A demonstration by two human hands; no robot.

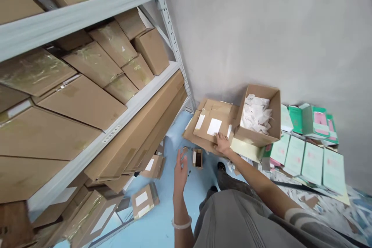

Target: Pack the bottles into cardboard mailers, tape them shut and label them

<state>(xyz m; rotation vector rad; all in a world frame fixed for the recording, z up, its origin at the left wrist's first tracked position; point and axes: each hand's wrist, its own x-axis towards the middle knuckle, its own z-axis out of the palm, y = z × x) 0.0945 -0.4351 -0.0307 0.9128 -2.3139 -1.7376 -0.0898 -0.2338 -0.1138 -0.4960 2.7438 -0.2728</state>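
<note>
A stack of flattened cardboard point(213, 126) with white labels lies on the blue floor point(162, 217) at the wall. The right hand point(223, 143) rests on its near edge, fingers spread flat on it. The left hand point(180, 168) hangs open above the floor, fingers loosely apart, touching nothing. An open box point(258, 118) of crumpled white paper touches the stack; green packets point(302, 155) lie beyond, shelves point(87, 15) of taped cartons left.

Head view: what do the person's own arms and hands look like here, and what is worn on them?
Both forearms are bare, with no gloves on either hand. The left hand has a pale, smooth bangle around the wrist. The right hand shows no ring or watch that can be made out; higher up that arm is a short sleeve with light and grey stripes.
</note>
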